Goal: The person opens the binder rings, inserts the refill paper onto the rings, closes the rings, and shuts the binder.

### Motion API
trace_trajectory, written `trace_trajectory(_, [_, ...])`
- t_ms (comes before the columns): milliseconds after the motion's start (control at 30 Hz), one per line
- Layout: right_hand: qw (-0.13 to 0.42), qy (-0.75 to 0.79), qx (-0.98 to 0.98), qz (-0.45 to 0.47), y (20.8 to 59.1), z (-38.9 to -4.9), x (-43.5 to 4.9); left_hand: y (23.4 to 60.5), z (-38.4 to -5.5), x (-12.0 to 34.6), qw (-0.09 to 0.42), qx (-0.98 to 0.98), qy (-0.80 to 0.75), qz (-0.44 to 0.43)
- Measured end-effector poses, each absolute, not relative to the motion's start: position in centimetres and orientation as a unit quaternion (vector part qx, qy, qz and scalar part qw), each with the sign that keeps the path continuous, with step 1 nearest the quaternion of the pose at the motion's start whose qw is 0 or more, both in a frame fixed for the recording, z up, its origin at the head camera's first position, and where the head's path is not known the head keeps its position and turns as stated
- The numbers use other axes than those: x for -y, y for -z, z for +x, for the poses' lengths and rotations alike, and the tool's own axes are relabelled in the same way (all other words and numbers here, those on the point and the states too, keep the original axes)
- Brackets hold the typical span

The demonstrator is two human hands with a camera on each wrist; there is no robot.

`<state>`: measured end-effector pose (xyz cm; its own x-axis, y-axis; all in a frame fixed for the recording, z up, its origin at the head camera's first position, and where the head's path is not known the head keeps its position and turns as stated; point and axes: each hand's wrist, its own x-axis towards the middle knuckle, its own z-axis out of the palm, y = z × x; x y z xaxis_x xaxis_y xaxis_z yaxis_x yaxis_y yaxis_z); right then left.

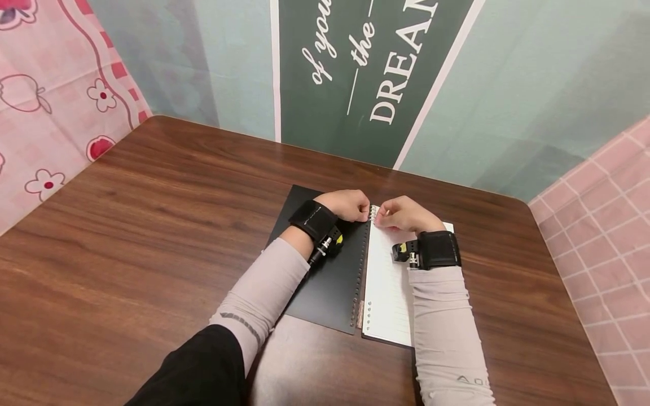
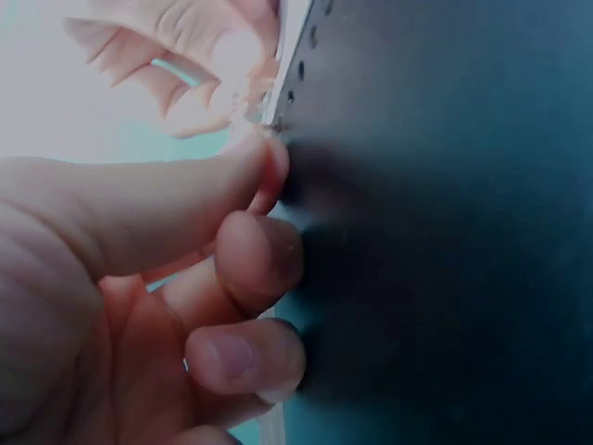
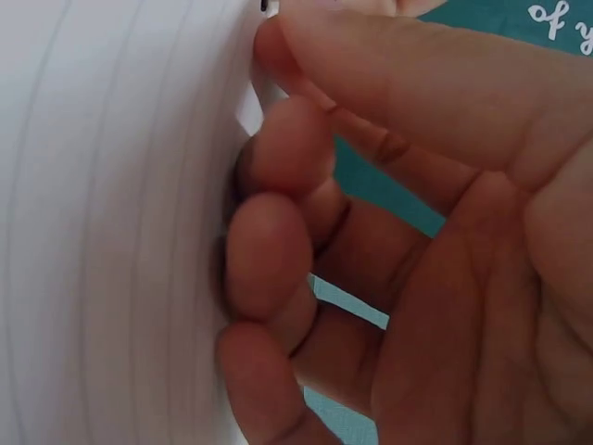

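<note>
A loose-leaf notebook lies opened flat, with its black cover (image 1: 325, 293) on the left and white lined pages (image 1: 388, 287) on the right. Punched holes run along both inner edges. At the far end of the spine is a small pale ring binding strip (image 1: 373, 213). My left hand (image 1: 347, 206) pinches this strip between thumb and forefinger, its other fingers curled over the cover. From the other side, my right hand (image 1: 406, 215) pinches at the strip, fingertips against the paper's edge. The fingertips hide part of the rings in both wrist views.
The notebook rests on a brown wooden table (image 1: 152, 225). Behind it hangs a green cloth (image 1: 335, 118) with white lettering. A pink patterned cloth (image 1: 61, 113) borders the left, and a pink tiled surface (image 1: 604, 237) borders the right.
</note>
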<state>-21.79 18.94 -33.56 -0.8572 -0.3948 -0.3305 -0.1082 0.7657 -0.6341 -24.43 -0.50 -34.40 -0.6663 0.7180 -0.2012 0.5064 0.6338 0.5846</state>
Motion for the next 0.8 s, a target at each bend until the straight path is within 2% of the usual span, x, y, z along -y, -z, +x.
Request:
trace_trajectory(167, [0.227, 0.318, -0.910, -0.139, 33.8, -21.8, -18.8, 34.8, -24.4, 0.2, 0.208, -0.891, -0.238, 0.325])
trace_trajectory(433, [0.195, 0.317, -0.917, -0.143, 33.6, -21.5, -18.7, 34.4, -23.9, -0.1, 0.187, -0.903, -0.238, 0.306])
trace_trajectory(600, [0.209, 0.322, -0.913, -0.137, 33.5, -21.1, -18.9, 34.3, -23.4, -0.1, 0.192, -0.899, -0.237, 0.313])
trace_trajectory(800, [0.178, 0.332, -0.919, -0.118, 34.1, -21.2, -19.4, 34.9, -23.5, 0.2, 0.200, -0.888, -0.276, 0.309])
